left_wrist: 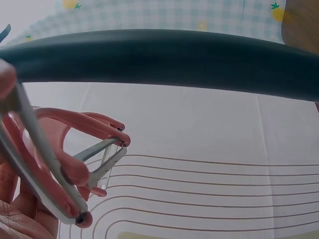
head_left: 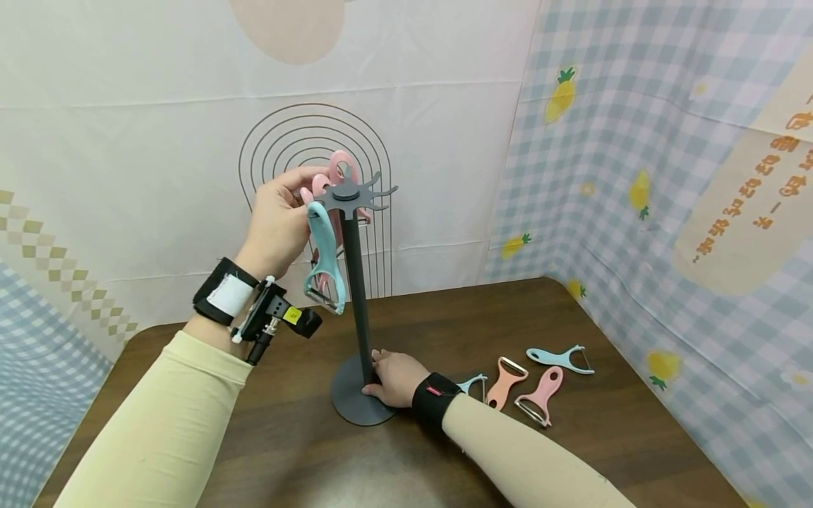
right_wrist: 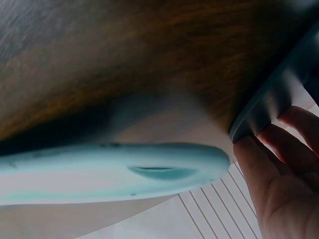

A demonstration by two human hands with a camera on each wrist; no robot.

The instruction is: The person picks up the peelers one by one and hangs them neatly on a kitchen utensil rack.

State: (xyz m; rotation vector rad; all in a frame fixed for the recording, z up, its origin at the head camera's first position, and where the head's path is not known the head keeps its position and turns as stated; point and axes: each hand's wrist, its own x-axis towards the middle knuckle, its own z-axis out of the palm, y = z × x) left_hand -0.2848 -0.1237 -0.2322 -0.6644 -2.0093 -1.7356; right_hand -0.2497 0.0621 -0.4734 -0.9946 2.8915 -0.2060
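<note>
A dark grey stand (head_left: pixel 357 282) with curved hooks radiating from its top stands on a round base (head_left: pixel 349 409). My left hand (head_left: pixel 279 222) is raised beside the hooks and pinches a pink peeler (head_left: pixel 320 185), partly hidden by the fingers. A light blue peeler (head_left: pixel 326 257) hangs blade down from a near-left hook. Behind the top another pink peeler (head_left: pixel 343 161) shows its handle loop. Pink peelers (left_wrist: pixel 75 124) overlap by the fingers in the left wrist view. Low down, my right hand (head_left: pixel 400 379) holds the stand at its base, fingertips against the disc's edge (right_wrist: pixel 264 107).
Right of the base, several peelers lie on the brown wooden table (head_left: pixel 279 423): a light blue one (head_left: pixel 559 358), an orange one (head_left: pixel 504 384), a pink one (head_left: pixel 546 391), and another blue one (head_left: pixel 473 383) partly behind the right wrist. Printed cloth (head_left: pixel 444 176) hangs behind the table.
</note>
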